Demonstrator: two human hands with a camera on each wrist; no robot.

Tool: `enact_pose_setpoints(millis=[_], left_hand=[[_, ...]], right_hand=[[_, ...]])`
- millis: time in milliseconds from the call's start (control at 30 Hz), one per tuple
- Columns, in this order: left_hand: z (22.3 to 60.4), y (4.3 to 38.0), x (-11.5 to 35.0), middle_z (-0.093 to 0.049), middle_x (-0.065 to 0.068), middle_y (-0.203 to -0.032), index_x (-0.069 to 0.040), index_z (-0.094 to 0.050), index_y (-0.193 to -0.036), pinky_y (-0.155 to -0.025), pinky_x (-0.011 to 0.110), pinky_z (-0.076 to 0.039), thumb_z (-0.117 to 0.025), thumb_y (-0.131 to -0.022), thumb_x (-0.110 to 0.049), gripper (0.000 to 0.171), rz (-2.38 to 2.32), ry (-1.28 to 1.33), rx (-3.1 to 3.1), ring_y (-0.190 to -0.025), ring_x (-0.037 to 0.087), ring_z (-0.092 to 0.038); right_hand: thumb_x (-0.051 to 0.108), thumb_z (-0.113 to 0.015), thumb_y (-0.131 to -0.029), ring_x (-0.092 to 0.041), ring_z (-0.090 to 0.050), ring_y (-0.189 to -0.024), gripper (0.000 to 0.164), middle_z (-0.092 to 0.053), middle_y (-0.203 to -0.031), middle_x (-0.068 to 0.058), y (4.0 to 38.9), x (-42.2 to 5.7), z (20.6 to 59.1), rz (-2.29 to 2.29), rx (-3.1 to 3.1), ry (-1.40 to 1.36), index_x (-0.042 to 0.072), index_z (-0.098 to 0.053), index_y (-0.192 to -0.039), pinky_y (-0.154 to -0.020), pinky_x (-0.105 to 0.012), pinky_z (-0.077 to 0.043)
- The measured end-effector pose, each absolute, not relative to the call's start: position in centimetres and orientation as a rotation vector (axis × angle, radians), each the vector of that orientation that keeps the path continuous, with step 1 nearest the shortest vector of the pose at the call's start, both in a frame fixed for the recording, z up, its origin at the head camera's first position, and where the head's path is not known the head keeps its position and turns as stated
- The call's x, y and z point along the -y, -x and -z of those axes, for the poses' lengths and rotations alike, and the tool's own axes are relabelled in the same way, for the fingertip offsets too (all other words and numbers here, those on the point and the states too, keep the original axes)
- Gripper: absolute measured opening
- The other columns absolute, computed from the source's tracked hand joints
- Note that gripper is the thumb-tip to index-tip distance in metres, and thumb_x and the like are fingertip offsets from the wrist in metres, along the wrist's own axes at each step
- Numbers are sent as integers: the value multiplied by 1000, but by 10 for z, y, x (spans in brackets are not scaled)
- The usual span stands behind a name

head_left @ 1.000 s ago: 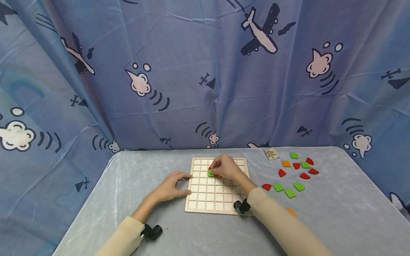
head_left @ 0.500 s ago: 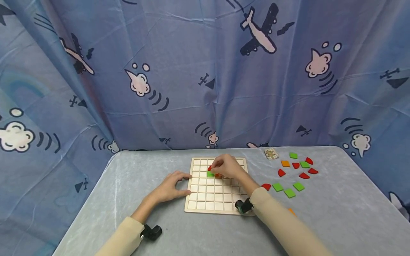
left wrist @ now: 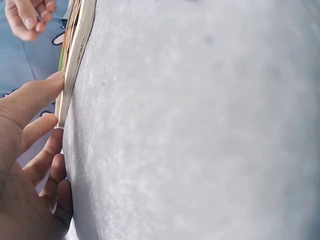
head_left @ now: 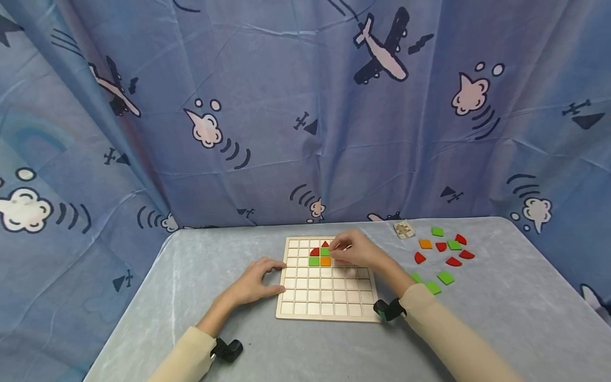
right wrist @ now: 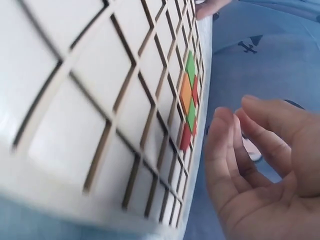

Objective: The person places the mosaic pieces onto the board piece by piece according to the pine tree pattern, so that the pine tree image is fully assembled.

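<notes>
A wooden grid board (head_left: 305, 307) lies on the table. My left hand (head_left: 255, 281) touches its left edge with spread thumb and fingers; the left wrist view shows the fingertips against the side of the board (left wrist: 79, 55). On the grid sit a red quarter-round tile (head_left: 315, 252), a small red tip (head_left: 325, 244), green square tiles (head_left: 314, 261) and an orange square tile (head_left: 325, 261). My right hand (head_left: 358, 249) hovers just right of them. In the right wrist view its fingers are loosely bent around nothing, and another red tile (right wrist: 185, 138) shows beside the orange one.
Right of the board, loose red tiles (head_left: 453, 261), green tiles (head_left: 446, 278) and an orange tile (head_left: 425, 244) lie scattered. A small patterned card (head_left: 404, 229) is at the table's back edge. A blue curtain (head_left: 258, 132) hangs behind.
My right hand has moved right, off the tiles, uncovering green and orange squares and a red tip on the grid. My left hand stays at the board's edge.
</notes>
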State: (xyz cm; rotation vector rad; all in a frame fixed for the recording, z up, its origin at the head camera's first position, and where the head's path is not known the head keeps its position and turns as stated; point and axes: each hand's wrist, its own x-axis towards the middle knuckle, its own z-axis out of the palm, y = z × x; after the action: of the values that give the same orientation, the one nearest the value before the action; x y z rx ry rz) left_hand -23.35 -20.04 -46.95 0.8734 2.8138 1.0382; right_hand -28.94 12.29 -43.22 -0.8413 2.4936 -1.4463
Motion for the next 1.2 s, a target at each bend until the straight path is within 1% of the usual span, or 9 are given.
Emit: enact_pose_setpoints(millis=[100, 233, 333, 433, 633, 767, 900, 1100, 1200], left_hand=[[469, 233, 200, -60, 8, -128, -7, -63, -134, -98, 48, -43, -82, -88, -24, 53, -1039, -861, -2809, -113, 28, -55], [467, 232, 200, -60, 8, -128, -7, -63, -135, -98, 49, -42, -82, -88, -24, 53, -1037, -848, -2806, -113, 29, -55], [466, 231, 201, -60, 8, -128, -8, -63, -134, -98, 50, -42, -82, -88, -24, 53, -1034, -843, -2808, -113, 29, -55], [466, 231, 201, -60, 8, -128, -8, -63, -134, -98, 49, -42, -82, -88, -25, 52, -1024, -839, -2813, -113, 29, -55], [467, 231, 201, -60, 7, -128, -9, -64, -134, -98, 49, -42, -82, -88, -26, 52, -1035, -835, -2811, -114, 28, -55], [467, 230, 201, -60, 8, -128, -8, -64, -134, -98, 50, -42, -82, -88, -25, 52, -1043, -833, -2805, -113, 29, -55], [467, 231, 200, -60, 8, -128, -8, -63, -134, -98, 50, -42, -82, -88, -25, 52, -1034, -830, -2808, -113, 29, -55], [467, 230, 201, -60, 9, -127, -8, -64, -133, -97, 50, -42, -83, -87, -23, 52, -1031, -843, -2813, -112, 30, -55], [466, 230, 200, -60, 10, -127, -8, -64, -133, -97, 50, -42, -82, -87, -23, 52, -1030, -842, -2814, -112, 30, -55]], right_hand=[[5, -71, -94, -23, -61, -80, 13, -69, -94, -7, 286, -134, 427, 1416, -2491, 750, -4, -74, -103, -70, -35, -53], [9, -69, -97, -28, -63, -81, 16, -67, -94, -8, 280, -149, 420, 1419, -2459, 617, -3, -73, -107, -74, -43, -56], [9, -68, -98, -33, -66, -85, 19, -66, -95, -10, 276, -158, 417, 1451, -2421, 581, -4, -71, -110, -79, -49, -57], [10, -67, -99, -38, -67, -90, 22, -66, -98, -14, 272, -169, 416, 1489, -2378, 558, -6, -69, -113, -83, -50, -56], [14, -69, -99, -35, -68, -90, 25, -68, -100, -19, 265, -199, 415, 1506, -2412, 556, -6, -69, -114, -81, -46, -57], [14, -68, -100, -34, -68, -91, 26, -67, -107, -21, 261, -224, 413, 1512, -2438, 528, -6, -68, -117, -80, -40, -58], [15, -68, -100, -35, -67, -94, 30, -66, -112, -23, 257, -249, 413, 1500, -2465, 462, -8, -66, -119, -81, -38, -58], [16, -70, -99, -35, -67, -97, 32, -67, -112, -20, 250, -277, 415, 1403, -2528, 374, -7, -67, -120, -83, -40, -57], [17, -72, -97, -33, -64, -102, 30, -68, -113, -15, 247, -287, 417, 1317, -2589, 404, -4, -69, -118, -83, -35, -56]])
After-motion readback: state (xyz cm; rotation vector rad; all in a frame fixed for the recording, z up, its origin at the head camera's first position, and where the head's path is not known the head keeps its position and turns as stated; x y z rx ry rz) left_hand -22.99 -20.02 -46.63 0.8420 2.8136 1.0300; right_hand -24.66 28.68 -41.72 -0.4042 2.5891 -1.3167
